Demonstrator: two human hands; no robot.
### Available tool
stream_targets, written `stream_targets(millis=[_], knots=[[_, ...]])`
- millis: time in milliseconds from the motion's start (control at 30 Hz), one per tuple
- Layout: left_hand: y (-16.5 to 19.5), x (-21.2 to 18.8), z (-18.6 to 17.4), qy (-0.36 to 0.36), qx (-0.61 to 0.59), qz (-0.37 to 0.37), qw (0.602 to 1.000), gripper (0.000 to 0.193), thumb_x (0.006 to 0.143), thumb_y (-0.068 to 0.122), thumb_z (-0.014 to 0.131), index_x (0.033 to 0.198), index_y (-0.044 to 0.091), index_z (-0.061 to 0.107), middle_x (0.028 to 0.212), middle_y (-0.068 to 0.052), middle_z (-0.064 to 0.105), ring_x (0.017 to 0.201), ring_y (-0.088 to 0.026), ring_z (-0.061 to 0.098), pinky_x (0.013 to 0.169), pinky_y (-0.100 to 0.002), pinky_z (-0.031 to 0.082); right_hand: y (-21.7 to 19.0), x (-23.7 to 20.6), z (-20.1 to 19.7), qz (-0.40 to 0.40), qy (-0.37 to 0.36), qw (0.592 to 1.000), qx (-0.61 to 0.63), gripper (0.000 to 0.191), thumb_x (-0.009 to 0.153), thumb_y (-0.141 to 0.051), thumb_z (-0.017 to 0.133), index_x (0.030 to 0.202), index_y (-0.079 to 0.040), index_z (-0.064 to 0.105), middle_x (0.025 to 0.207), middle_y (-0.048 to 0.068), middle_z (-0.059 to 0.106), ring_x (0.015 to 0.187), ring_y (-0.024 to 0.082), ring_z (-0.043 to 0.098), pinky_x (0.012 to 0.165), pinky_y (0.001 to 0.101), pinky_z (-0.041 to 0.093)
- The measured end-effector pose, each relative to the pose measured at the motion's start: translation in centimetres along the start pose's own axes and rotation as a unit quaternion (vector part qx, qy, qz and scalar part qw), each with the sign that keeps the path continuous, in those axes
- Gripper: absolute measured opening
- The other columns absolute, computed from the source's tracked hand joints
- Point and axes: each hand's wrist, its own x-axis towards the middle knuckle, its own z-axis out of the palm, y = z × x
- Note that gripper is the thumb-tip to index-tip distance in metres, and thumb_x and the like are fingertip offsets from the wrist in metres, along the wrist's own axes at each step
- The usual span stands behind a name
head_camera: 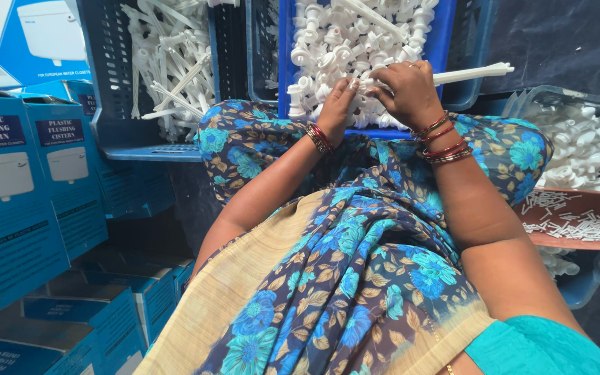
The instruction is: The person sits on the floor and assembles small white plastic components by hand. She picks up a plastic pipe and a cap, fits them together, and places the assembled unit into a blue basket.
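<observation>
Floral cloth (355,278) over my lap fills the near view, both forearms running out across it to the blue crate (446,42) resting at my knees. Left hand (338,104) is curled, fingertips pinched into the heap of small white caps (335,48) at the crate's near edge; whether it has one cap fully gripped I cannot tell, the fingers hide it. Right hand (407,90) is closed round the near end of a long white rod (473,71), which sticks out to the right over the crate rim. Both hands meet close together, almost touching, right at the rod's near end. My judgement: joining goes best with the rod held steady and level in the right hand while the left brings a cap squarely onto its end, thumbs close to the joint, no twisting off-axis. Second crate (168,62) to the left holds more rods in a tangle. Brown tray (578,222) of small white pins sits right, by the thigh; blue cartons (22,180) stacked left.
</observation>
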Motion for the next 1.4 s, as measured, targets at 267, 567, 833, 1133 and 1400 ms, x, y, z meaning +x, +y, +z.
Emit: stream_targets(millis=[267,567,833,1133,1400], knots=[[-0.1,-0.7,-0.1,-0.022,0.058,0.034,0.997,0.034,0.105,0.037,0.058,0.127,0.011,0.065,0.096,0.002,0.068,0.081,-0.006,0.060,0.069,-0.026,0.050,-1.0,-0.9,0.1,-0.007,0.018,0.999,-0.041,0.024,0.092,-0.027,0.080,0.113,-0.019,0.073,0.095,0.001,0.068,0.096,0.023,0.065,0.095,0.0457,0.035],[-0.1,-0.4,-0.2,-0.008,0.078,0.030,0.996,0.035,0.104,0.037,0.058,0.125,0.011,0.069,0.095,0.001,0.070,0.080,-0.006,0.061,0.068,-0.026,0.051,-0.8,-0.8,0.5,-0.002,0.018,0.999,-0.037,0.024,0.092,-0.028,0.079,0.114,-0.019,0.074,0.096,0.000,0.069,0.094,0.024,0.066,0.095,0.0462,0.035],[0.4,-0.1,-0.3,-0.017,0.069,-0.016,0.997,0.035,0.104,0.039,0.058,0.121,0.010,0.070,0.086,0.001,0.067,0.071,-0.007,0.059,0.060,-0.025,0.049,0.2,-0.3,0.5,-0.003,0.002,0.999,-0.033,0.022,0.094,-0.031,0.079,0.112,-0.020,0.074,0.092,0.000,0.067,0.093,0.024,0.065,0.095,0.0457,0.035],[0.1,0.3,-0.6,-0.032,0.071,-0.052,0.996,0.035,0.105,0.041,0.056,0.122,0.012,0.067,0.087,0.001,0.065,0.072,-0.008,0.057,0.061,-0.025,0.048,0.9,-0.3,0.7,-0.004,-0.017,1.000,-0.021,0.019,0.098,-0.035,0.077,0.110,-0.021,0.076,0.091,-0.001,0.066,0.092,0.023,0.064,0.096,0.0465,0.035],[-0.4,0.2,-0.6,-0.025,0.045,-0.049,0.997,0.037,0.105,0.039,0.054,0.128,0.012,0.062,0.098,-0.001,0.067,0.079,-0.009,0.060,0.065,-0.027,0.050,1.6,-0.4,1.6,-0.004,-0.021,1.000,-0.020,0.020,0.097,-0.035,0.078,0.111,-0.021,0.076,0.091,-0.001,0.066,0.091,0.022,0.064,0.095,0.0459,0.035]])
